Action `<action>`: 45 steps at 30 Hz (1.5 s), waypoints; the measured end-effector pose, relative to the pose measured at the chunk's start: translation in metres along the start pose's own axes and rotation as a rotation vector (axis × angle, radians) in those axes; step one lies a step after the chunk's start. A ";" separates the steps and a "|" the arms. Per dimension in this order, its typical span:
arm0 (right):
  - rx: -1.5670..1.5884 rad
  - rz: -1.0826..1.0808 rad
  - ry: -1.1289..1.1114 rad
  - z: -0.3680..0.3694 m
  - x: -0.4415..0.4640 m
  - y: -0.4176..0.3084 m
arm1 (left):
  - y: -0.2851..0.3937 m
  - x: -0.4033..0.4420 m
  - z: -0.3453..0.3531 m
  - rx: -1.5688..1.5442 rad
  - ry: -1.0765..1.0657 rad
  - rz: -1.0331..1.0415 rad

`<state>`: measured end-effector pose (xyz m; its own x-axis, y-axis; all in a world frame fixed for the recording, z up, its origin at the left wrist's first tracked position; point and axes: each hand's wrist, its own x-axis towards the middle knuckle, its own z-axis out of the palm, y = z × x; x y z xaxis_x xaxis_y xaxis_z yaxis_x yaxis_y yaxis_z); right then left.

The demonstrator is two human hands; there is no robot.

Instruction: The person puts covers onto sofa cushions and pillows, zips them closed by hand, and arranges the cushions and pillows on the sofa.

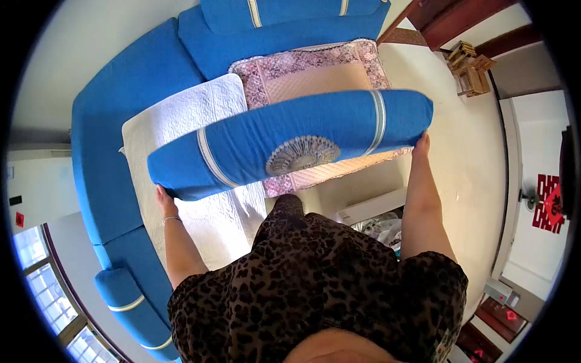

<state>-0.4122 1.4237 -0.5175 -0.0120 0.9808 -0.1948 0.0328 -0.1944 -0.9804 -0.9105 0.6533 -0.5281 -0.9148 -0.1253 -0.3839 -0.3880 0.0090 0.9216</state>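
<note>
A long blue cushion [242,142] with two pale stripes and a round fan-like pattern spans the view in front of me, held up above the sofa seat. My left hand [165,199] grips its lower left end; a thin bracelet circles that wrist. At the right end my right hand [422,145] is closed on the cushion's lower corner. The fingers of both hands are partly hidden behind the fabric. Below the cushion lie a white quilted cover [187,112] on the left and a pink floral quilted cover [315,72] on the right.
The blue sofa backrest [130,97] curves round the left and far side. Another striped blue cushion [124,289] rests at lower left. An open drawer or box [372,206] with plastic bags is by my right arm. Wooden stools [469,72] stand on the pale floor [463,157].
</note>
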 end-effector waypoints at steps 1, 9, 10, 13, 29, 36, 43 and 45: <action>-0.071 0.033 0.048 -0.003 -0.003 0.010 | -0.010 -0.002 0.004 0.097 0.053 -0.073; -0.838 0.456 0.232 -0.133 0.022 0.170 | -0.075 0.007 -0.016 0.306 0.136 -0.288; -0.764 0.460 0.342 -0.131 0.014 0.154 | -0.073 0.005 -0.017 0.351 0.121 -0.293; -0.536 0.366 0.547 -0.117 0.029 0.119 | -0.075 -0.009 -0.024 0.375 0.090 -0.308; -0.770 0.323 -0.322 -0.008 0.052 0.046 | -0.030 0.012 0.027 0.308 0.217 -0.345; -0.945 -0.005 -0.273 0.040 0.116 0.004 | 0.022 0.002 0.081 0.173 0.179 -0.088; -0.868 -0.235 -0.231 0.144 0.275 -0.043 | 0.054 0.040 0.220 0.032 0.162 -0.075; -0.779 -0.251 -0.170 0.190 0.301 -0.057 | 0.050 0.068 0.250 -0.010 0.188 -0.072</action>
<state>-0.6075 1.7266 -0.5255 -0.2596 0.9650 -0.0364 0.6902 0.1591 -0.7060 -1.0202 0.8931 -0.5223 -0.8473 -0.3085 -0.4324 -0.4496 -0.0167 0.8931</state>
